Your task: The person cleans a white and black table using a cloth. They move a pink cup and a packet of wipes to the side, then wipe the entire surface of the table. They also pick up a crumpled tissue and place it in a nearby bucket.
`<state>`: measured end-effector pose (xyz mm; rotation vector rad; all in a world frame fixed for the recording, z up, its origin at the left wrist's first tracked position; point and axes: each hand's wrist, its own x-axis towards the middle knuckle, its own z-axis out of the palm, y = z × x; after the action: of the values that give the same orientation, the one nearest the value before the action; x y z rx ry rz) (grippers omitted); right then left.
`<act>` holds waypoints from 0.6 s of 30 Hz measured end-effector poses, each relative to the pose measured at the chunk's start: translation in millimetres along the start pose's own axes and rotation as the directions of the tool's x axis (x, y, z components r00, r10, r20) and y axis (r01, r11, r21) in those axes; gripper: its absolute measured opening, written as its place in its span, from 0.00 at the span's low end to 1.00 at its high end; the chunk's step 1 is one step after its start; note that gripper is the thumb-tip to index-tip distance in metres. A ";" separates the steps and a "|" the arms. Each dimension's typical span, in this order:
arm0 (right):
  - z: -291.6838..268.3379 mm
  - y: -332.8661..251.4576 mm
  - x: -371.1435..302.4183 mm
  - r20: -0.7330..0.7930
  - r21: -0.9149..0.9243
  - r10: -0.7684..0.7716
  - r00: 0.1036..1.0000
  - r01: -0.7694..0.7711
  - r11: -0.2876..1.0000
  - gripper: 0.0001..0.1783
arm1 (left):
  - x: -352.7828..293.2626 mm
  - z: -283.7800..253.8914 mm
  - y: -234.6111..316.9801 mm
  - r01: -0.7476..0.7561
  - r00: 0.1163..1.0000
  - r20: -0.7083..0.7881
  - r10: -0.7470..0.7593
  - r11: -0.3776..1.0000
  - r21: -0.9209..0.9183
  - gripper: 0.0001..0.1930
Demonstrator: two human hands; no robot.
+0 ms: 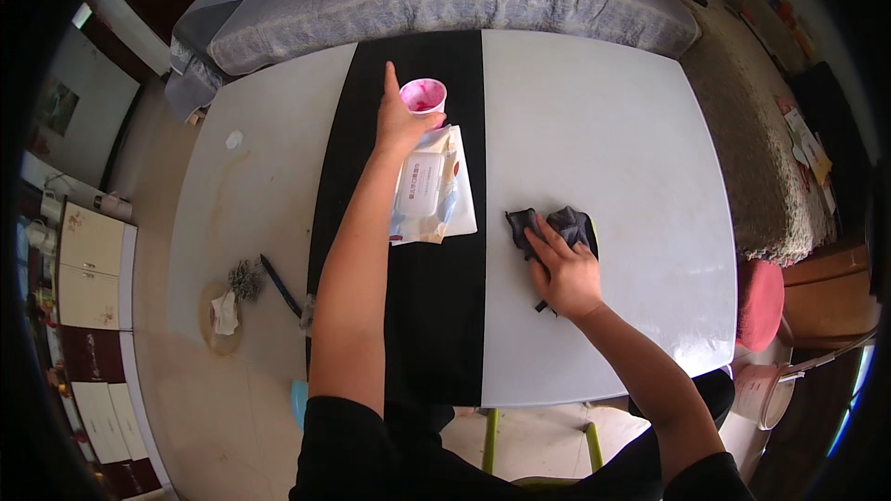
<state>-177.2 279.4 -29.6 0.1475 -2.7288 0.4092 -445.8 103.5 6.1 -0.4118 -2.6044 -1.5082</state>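
On the black strip of the table, my left hand [406,121] reaches to a paper cup [423,96] with pink stains inside. Its fingers are stretched along the cup's left side and the thumb lies at the near side, apart from the fingers. Under that wrist lies a soft pack of wipes [422,187] with a white lid, on top of a white sheet or packet. My right hand [564,274] presses down on a crumpled dark grey cloth [571,225] on the white right part of the table, its fingers bunching the fabric.
At the left of the table [594,111] are a steel scrubber [246,279], a black pen-like stick [280,285], a crumpled white tissue [225,313] on a round lid or stain, and a small white disc [234,140]. A covered sofa [445,14] borders the far edge; a red stool [761,304] stands right.
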 end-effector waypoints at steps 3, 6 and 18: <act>2.0 -2.2 1.6 0.004 0.014 -0.002 1.000 0.002 1.000 0.21 | -15.3 -15.7 -0.7 0.001 0.999 -0.036 -0.001 1.000 -0.007 0.60; 3.6 0.4 1.1 0.008 0.023 -0.005 1.000 0.005 1.000 0.22 | -57.6 -61.4 3.9 0.008 0.972 -0.226 -0.064 0.971 -0.240 0.55; 26.8 -167.3 -81.0 0.161 0.072 -0.280 0.947 0.271 0.960 0.20 | -386.4 -184.6 6.4 0.140 0.706 -0.607 -0.366 0.911 -0.387 0.16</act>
<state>-85.6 115.8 -40.3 0.5958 -2.8066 0.3979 -82.2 -122.5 18.0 0.4455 -1.8956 -1.7366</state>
